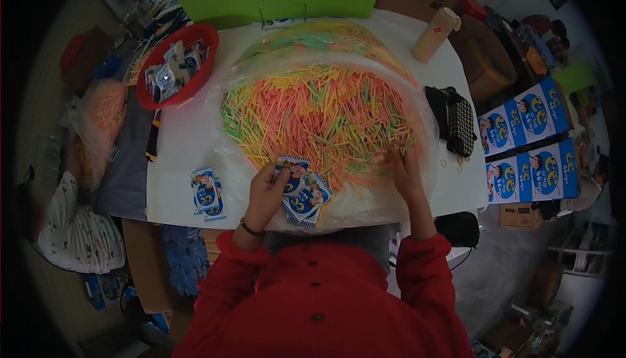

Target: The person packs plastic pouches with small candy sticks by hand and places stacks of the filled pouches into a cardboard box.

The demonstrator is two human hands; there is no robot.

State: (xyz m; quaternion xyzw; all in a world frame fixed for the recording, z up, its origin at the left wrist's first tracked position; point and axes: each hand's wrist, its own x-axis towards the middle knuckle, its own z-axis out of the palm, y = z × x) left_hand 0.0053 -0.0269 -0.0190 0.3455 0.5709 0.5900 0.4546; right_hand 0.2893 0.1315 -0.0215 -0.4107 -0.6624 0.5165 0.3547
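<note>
A large clear plastic bag [427,136] lies opened on the table, full of thin pink, yellow and green sticks [313,107]. My left hand [266,192] is closed on a small blue-and-white packet [295,167] at the near edge of the sticks. Just below it, more printed packets [305,203] overlap on the plastic. At the right edge of the pile, my right hand [407,167] has its fingers pinched together, apparently on a few sticks; the fingertips are too small to see clearly.
Two packets [207,193] lie at the table's left. A red basket [212,48] holds packets at back left. A beige bottle [435,34], a dark pouch [460,123] and rubber bands [459,164] are on the right. Blue-and-white cartons [531,172] stand beyond. A person's patterned sleeve [81,227] shows left.
</note>
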